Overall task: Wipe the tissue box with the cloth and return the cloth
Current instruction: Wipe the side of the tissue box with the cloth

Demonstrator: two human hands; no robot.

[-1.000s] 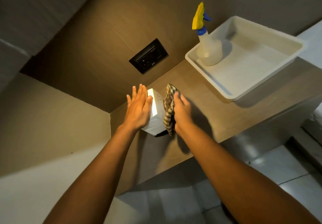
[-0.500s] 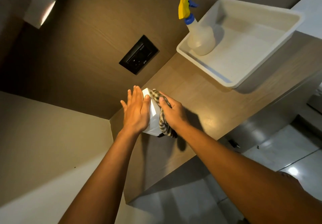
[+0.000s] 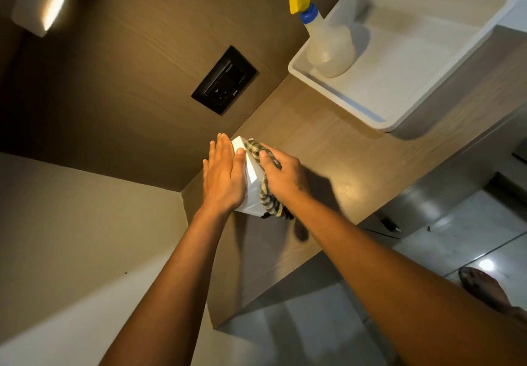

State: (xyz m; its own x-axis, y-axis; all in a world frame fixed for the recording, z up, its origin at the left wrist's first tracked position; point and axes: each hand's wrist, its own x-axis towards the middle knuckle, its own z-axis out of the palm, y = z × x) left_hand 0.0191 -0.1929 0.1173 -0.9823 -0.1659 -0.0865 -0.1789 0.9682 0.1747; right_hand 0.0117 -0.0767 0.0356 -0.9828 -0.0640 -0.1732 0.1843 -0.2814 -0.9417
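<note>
Technician: Which step is in hand?

Inspector: The wiping step. The white tissue box [image 3: 252,177] stands on the wooden countertop [image 3: 328,149], near its corner. The left hand [image 3: 224,177] lies flat against the box's left side, fingers extended, bracing rather than gripping. The right hand [image 3: 283,176] presses the striped cloth [image 3: 268,191] against the box's top and right side, fingers curled over it.

Technician: What does the next move call for?

Inspector: Probably continued strokes across the remaining faces, with the brace maintained so the light box does not slide. The cloth's return location is not evident.

Technician: Containers?

Inspector: At 1 o'clock from the box, well apart, a white tray [image 3: 336,94] holds one spray bottle [image 3: 328,40], upright in its near-left corner. The tray is otherwise bare.
</note>
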